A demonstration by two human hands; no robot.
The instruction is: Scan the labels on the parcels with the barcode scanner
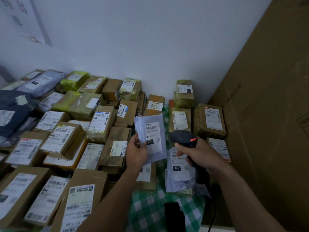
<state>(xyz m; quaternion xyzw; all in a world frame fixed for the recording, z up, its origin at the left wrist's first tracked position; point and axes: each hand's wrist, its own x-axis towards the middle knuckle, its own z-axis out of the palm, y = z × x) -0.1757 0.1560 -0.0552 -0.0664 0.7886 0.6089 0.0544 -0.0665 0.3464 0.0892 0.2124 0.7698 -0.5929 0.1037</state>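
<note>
A person's right hand [199, 154] is clenching the black barcode scanner [184, 138] by its grip above a green-checked cloth [150, 208] covering the bench, while the left hand [136, 152] is pinching a pale mailer bag [150, 136] upright, its white label [153, 137] facing the camera just beside the scanner's head. Another labelled mailer [179, 171] is lying below the scanner; taped cardboard parcels [102, 122] are crowding the surface back to the white wall [150, 47].

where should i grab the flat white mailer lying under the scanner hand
Grip the white mailer by its crumpled lower edge, coming from the near side with the left hand once free: that end looks loose and thin, keeping the label uncovered.
</note>
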